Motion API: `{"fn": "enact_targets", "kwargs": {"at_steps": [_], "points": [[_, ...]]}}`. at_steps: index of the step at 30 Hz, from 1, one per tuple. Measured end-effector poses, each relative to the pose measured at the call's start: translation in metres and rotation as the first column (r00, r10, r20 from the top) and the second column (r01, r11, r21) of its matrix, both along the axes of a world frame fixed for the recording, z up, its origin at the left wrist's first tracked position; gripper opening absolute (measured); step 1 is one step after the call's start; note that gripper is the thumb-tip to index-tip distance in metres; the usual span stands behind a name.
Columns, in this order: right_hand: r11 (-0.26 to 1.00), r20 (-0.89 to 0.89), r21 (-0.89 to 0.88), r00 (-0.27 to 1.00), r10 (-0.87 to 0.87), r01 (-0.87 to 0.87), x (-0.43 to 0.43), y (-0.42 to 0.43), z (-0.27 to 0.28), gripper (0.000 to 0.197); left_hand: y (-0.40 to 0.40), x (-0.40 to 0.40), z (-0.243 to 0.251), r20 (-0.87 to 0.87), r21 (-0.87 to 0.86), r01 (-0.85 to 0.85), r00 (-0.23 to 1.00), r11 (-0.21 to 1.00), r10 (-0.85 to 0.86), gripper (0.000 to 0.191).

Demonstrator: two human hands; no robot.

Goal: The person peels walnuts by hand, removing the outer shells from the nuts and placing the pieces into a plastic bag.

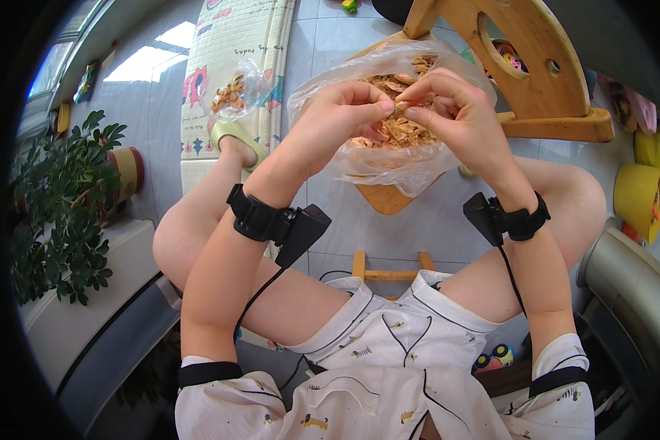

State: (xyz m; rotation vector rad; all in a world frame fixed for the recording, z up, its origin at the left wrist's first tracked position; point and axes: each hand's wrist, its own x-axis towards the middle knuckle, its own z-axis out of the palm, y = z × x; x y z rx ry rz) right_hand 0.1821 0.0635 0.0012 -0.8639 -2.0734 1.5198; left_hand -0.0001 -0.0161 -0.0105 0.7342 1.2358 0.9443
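Observation:
Both hands meet over a clear plastic bag [396,162] of dried shrimp [404,132], which rests open on a wooden chair seat [385,198]. Between their fingertips is one small dried shrimp [399,110]. My left hand [352,110] pinches near it from the left, thumb against forefinger, the other fingers curled. From the right, my right hand [451,104] holds it between thumb and forefinger. A smaller clear bag [258,82] with orange-brown shrimp pieces [230,94] lies on the patterned mat at the left. Whether the left fingertips grip the shrimp too is hard to tell.
The chair's wooden backrest [566,71] rises at the right behind the bag. A folded patterned mat [203,165] lies on grey floor tiles. A potted plant [77,192] stands at the left, a yellow bucket [635,192] at the right. Cables run from black wrist devices [305,231].

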Motion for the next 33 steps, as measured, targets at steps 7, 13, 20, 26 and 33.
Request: {"fn": "enact_targets", "kwargs": {"at_steps": [7, 13, 20, 26, 33], "points": [[1.0, -0.01, 0.018, 1.0, 0.008, -0.008, -0.001, -0.002, -0.002, 0.011, -0.003, -0.006, -0.012, -0.449, 0.017, 0.049, 0.893, 0.999, -0.036, 0.02], [0.998, -0.057, -0.047, 0.997, -0.048, 0.045, 0.002, 0.003, 0.002, 0.009, 0.001, -0.006, 0.018, -0.007, -0.175, -0.083, 0.997, 0.981, 0.083, 0.028], [1.0, -0.011, -0.002, 1.0, -0.023, 0.023, 0.001, 0.002, 0.0, 0.012, -0.001, -0.005, 0.013, 0.043, -0.01, -0.107, 0.993, 0.994, 0.107, 0.028], [0.943, -0.045, -0.329, 0.996, -0.072, 0.053, 0.003, 0.009, 0.002, 0.023, 0.0, -0.001, 0.013, -0.075, 0.015, -0.124, 0.989, 0.992, 0.125, 0.029], [0.787, 0.068, -0.616, 0.997, 0.028, 0.02, 0.004, 0.006, 0.0, 0.02, 0.001, 0.002, 0.016, -0.088, 0.064, -0.169, 0.981, 0.984, 0.175, 0.027]]}}
